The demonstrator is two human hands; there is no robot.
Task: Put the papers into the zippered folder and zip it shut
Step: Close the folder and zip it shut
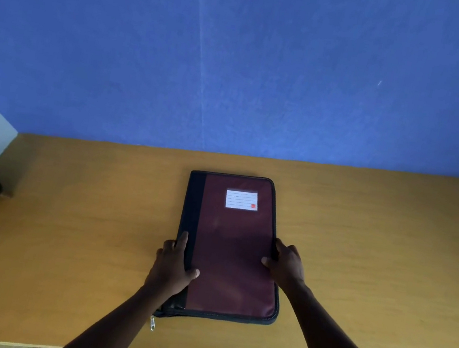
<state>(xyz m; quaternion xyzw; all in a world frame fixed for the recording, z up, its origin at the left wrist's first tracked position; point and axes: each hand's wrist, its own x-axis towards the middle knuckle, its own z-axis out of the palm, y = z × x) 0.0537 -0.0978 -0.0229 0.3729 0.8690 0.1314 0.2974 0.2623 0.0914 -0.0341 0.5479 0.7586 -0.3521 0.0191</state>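
I see the zippered folder (235, 247) lying closed on the tabletop (375, 259), long axis near-to-far, left grip (173, 267) clasping its left spine edge, right grip (286, 264) clasping the right edge, zipper pull (152, 323) at the near-left corner, nearer the left one.

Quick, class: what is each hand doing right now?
Left hand: grips the folder's left edge.
Right hand: grips the folder's right edge.
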